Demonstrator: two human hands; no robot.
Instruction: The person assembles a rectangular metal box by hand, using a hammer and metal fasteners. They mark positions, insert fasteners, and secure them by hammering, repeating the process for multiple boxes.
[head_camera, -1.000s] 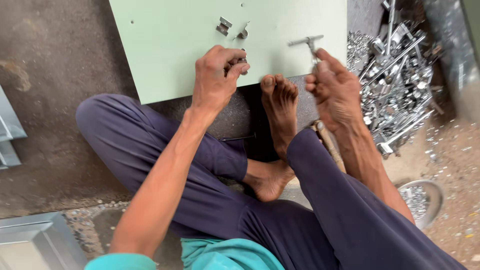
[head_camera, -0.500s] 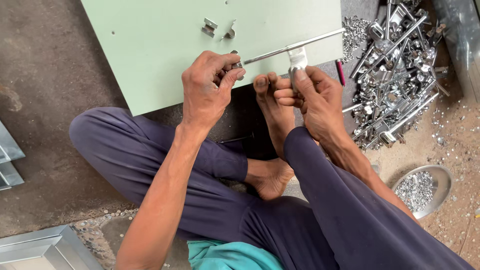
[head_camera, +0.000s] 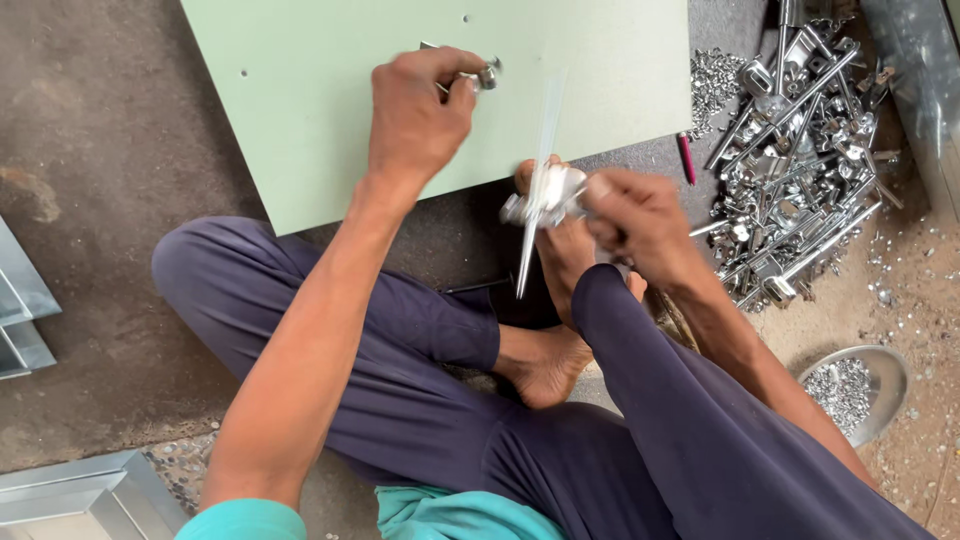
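I sit cross-legged on the ground in dark trousers, with a pale green panel (head_camera: 320, 110) lying flat in front of me. My left hand (head_camera: 418, 112) rests on the panel and pinches a small metal fitting (head_camera: 484, 74) near one of its holes. My right hand (head_camera: 640, 222) grips a shiny metal latch with a long rod (head_camera: 540, 195), held over my bare foot (head_camera: 560, 262). The rod is blurred and points roughly up and down in the view.
A heap of shiny metal latches and rods (head_camera: 800, 180) lies to the right, with loose screws (head_camera: 712, 80) beside it. A metal bowl of small screws (head_camera: 850, 385) stands at the lower right. Grey metal frames (head_camera: 20, 310) sit at the left edge.
My left hand moved forward onto the panel to the small fitting. The rod in my right hand swung from lying across the panel's edge to nearly upright.
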